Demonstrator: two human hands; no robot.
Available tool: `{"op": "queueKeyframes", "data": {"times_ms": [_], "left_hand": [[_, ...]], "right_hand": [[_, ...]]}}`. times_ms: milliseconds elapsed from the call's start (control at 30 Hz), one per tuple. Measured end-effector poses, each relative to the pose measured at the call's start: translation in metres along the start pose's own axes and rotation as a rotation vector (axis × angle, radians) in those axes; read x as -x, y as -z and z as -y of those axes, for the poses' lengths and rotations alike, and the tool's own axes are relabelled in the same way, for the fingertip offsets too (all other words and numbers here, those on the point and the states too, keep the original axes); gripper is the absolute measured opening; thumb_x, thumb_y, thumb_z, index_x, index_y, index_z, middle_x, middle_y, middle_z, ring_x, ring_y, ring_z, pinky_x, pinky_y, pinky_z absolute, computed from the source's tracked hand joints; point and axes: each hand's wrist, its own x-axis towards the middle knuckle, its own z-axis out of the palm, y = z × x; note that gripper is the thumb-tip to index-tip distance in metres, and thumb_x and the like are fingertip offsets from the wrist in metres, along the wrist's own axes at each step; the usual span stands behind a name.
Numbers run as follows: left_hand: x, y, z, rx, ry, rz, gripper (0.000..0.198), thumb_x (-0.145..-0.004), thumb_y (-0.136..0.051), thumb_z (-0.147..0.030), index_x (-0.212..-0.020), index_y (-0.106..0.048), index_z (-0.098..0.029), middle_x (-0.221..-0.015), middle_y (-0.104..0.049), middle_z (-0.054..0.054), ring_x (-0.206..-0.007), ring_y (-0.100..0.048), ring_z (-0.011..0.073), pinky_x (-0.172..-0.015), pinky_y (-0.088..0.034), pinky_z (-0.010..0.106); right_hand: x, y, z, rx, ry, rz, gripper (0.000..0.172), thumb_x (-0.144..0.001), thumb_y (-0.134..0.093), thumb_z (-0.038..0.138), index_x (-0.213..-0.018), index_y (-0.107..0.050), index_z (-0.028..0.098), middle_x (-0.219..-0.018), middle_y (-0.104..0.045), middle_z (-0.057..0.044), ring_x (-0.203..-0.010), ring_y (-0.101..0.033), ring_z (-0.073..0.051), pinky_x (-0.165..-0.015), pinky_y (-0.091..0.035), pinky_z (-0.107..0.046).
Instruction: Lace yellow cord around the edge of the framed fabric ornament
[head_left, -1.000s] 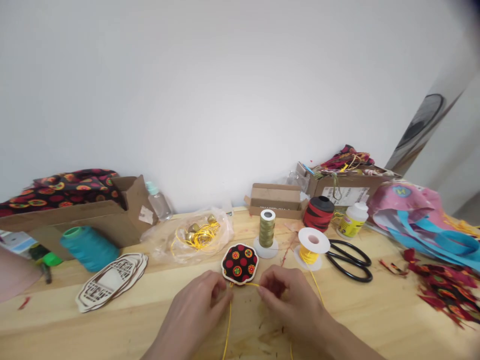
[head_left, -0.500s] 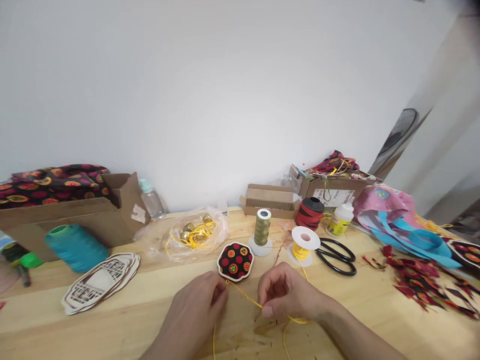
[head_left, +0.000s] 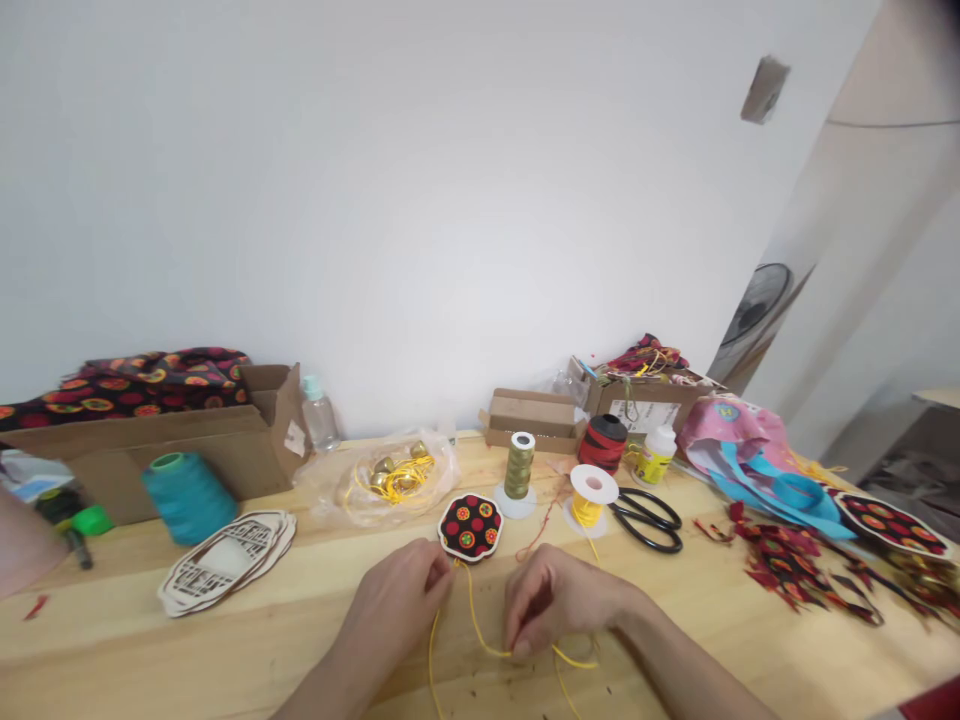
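Note:
A scallop-edged piece [head_left: 470, 527] covered in black cloth with red and orange flower patterns lies on the table, its pale rim showing. Yellow cord [head_left: 475, 615] comes off its lower edge and sags in a slack curve. My left hand [head_left: 401, 590] is closed at that lower edge, seemingly pinching the cord where it leaves the piece; its fingertips are partly hidden. Farther along the same cord, my right hand [head_left: 555, 605] pinches it between thumb and fingers. More cord loops below both hands. Just behind the right hand stands the white spool of yellow cord [head_left: 589, 512].
Behind are an olive thread spool [head_left: 519, 468], a red thread spool [head_left: 602, 443], black-handled scissors [head_left: 649, 520] and a glue bottle [head_left: 655, 455]. Left lie a bag of bells [head_left: 401, 475], cut wooden plates [head_left: 225, 565] and a teal thread cone [head_left: 189, 498]. Fabric scraps [head_left: 795, 560] lie right.
The cord between my hands was nearly straight and now droops. My right hand has come lower and slightly closer, still on the cord. The camera view has shifted a little.

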Motion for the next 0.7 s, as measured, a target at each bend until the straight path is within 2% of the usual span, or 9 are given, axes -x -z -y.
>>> {"op": "queueKeyframes", "data": {"times_ms": [233,400,533,700], "left_hand": [[0.001,0.001,0.005,-0.007,-0.002,0.048,0.011,-0.069,-0.044,-0.020,-0.066,-0.054,-0.022,-0.065,-0.059,-0.002,-0.061,-0.052,0.0134,-0.055,-0.032,0.021],[0.002,0.004,0.005,0.006,0.000,0.050,0.011,-0.070,-0.044,-0.022,-0.066,-0.054,-0.022,-0.066,-0.060,-0.002,-0.062,-0.053,0.0138,-0.056,-0.033,0.022],[0.005,0.006,0.004,0.007,0.001,0.046,0.017,-0.073,-0.040,-0.022,-0.067,-0.055,-0.021,-0.070,-0.061,0.000,-0.067,-0.054,0.0157,-0.059,-0.035,0.023],[0.004,0.007,0.004,0.015,0.014,0.062,0.018,-0.075,-0.039,-0.024,-0.068,-0.056,-0.022,-0.071,-0.062,0.001,-0.068,-0.055,0.0163,-0.059,-0.035,0.024]], "right_hand": [[0.000,-0.020,0.002,0.391,0.091,0.019,0.022,-0.065,-0.062,0.029,-0.080,-0.067,0.015,-0.070,-0.060,-0.001,-0.057,-0.050,-0.007,-0.051,-0.037,-0.014],[0.003,-0.031,0.007,0.518,0.116,0.043,0.018,-0.068,-0.060,0.027,-0.079,-0.067,0.015,-0.068,-0.059,0.002,-0.053,-0.048,-0.005,-0.048,-0.034,-0.011],[0.003,-0.040,0.004,0.631,0.133,0.058,0.013,-0.069,-0.057,0.018,-0.078,-0.064,0.016,-0.069,-0.060,0.003,-0.057,-0.051,-0.005,-0.053,-0.035,-0.010],[-0.001,-0.046,0.000,0.794,0.164,0.039,0.018,-0.065,-0.051,0.006,-0.075,-0.061,0.017,-0.066,-0.060,0.004,-0.059,-0.051,-0.006,-0.060,-0.035,-0.013]]}}
